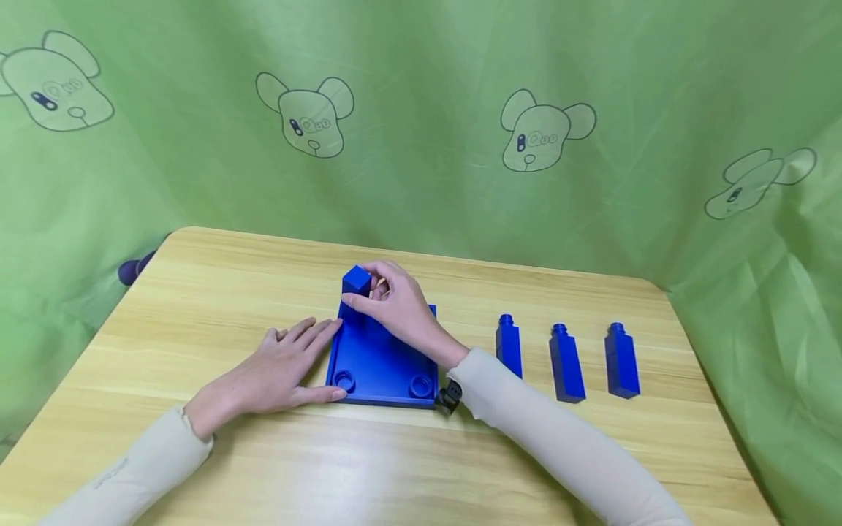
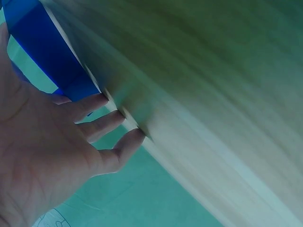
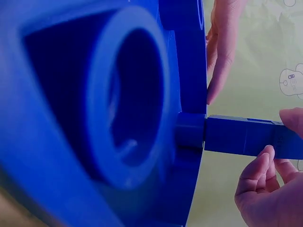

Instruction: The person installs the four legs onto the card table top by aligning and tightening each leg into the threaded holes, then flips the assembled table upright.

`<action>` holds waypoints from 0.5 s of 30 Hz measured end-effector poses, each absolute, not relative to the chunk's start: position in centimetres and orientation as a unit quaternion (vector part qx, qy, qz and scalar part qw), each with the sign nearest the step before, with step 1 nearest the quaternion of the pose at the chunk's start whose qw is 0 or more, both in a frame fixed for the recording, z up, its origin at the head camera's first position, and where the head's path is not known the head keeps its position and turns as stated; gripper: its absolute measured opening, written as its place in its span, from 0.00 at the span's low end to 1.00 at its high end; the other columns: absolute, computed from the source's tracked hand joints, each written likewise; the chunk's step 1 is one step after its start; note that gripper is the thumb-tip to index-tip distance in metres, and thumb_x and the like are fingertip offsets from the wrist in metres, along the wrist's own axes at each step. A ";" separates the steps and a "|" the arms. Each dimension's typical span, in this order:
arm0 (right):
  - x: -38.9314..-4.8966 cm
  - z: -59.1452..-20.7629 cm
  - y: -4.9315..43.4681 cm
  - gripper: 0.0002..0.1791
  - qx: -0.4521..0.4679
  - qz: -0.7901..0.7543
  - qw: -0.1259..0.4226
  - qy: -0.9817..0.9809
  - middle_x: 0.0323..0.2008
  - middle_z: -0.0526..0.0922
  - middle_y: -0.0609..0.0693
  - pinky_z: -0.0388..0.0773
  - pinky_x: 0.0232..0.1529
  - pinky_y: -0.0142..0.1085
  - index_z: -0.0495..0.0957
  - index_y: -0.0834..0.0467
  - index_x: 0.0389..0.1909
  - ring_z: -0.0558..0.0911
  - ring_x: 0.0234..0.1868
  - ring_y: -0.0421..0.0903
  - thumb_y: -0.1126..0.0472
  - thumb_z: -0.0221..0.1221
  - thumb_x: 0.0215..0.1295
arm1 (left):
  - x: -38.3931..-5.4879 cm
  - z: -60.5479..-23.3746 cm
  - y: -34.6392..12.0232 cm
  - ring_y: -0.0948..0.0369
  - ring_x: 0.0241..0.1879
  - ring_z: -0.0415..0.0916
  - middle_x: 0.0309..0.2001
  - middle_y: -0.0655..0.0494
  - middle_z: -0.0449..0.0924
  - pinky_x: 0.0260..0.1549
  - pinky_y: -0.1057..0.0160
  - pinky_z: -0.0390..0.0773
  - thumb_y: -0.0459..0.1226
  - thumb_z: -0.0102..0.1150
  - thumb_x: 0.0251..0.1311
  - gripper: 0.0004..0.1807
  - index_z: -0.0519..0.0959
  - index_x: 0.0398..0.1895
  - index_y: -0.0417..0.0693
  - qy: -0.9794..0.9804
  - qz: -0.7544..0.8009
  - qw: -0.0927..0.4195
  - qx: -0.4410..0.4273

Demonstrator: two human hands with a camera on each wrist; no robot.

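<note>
A blue square panel (image 1: 384, 361) with raised rims lies on the table, round sockets (image 1: 421, 387) at its near corners. At its far left corner stands an upright blue leg (image 1: 357, 280), which my right hand (image 1: 403, 310) pinches near the top between thumb and fingers. In the right wrist view the leg (image 3: 234, 136) lines up with a corner socket (image 3: 190, 130); how deep it sits I cannot tell. My left hand (image 1: 276, 374) lies spread along the panel's left side, its thumb at the near corner and its fingertips touching the edge.
Three more blue legs, a left one (image 1: 509, 347), a middle one (image 1: 567, 365) and a right one (image 1: 621, 361), lie right of the panel, threaded ends pointing away. Green curtain (image 1: 421, 212) hangs behind the wooden table (image 1: 316, 467). A dark object (image 1: 134, 269) shows past the table's left edge.
</note>
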State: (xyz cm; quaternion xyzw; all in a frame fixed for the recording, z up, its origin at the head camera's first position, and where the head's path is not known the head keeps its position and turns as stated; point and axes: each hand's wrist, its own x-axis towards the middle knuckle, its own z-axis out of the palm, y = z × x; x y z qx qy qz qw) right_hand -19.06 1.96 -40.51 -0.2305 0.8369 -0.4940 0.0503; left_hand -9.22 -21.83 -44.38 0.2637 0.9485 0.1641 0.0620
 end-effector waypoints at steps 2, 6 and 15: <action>-19.1 -40.6 2.0 0.33 -0.230 -0.490 0.053 0.839 0.43 0.78 0.50 0.76 0.39 0.36 0.80 0.56 0.71 0.78 0.38 0.46 0.46 0.75 0.71 | -9.2 -44.4 -21.8 0.36 0.82 0.54 0.85 0.40 0.56 0.67 0.19 0.59 0.75 0.53 0.70 0.61 0.50 0.90 0.44 0.949 0.164 0.062 0.263; -19.1 -40.7 2.1 0.32 -0.227 -0.491 0.060 0.839 0.42 0.77 0.50 0.75 0.39 0.37 0.81 0.54 0.70 0.78 0.39 0.47 0.45 0.75 0.71 | -9.2 -44.3 -21.8 0.36 0.82 0.54 0.85 0.40 0.56 0.67 0.18 0.59 0.75 0.52 0.70 0.61 0.50 0.90 0.44 0.949 0.163 0.064 0.263; -19.1 -40.8 2.1 0.30 -0.235 -0.496 0.054 0.834 0.38 0.77 0.49 0.74 0.37 0.36 0.82 0.54 0.67 0.77 0.37 0.45 0.46 0.75 0.70 | -9.3 -44.3 -21.7 0.35 0.82 0.55 0.85 0.40 0.56 0.66 0.18 0.59 0.75 0.52 0.70 0.61 0.50 0.90 0.45 0.949 0.164 0.064 0.262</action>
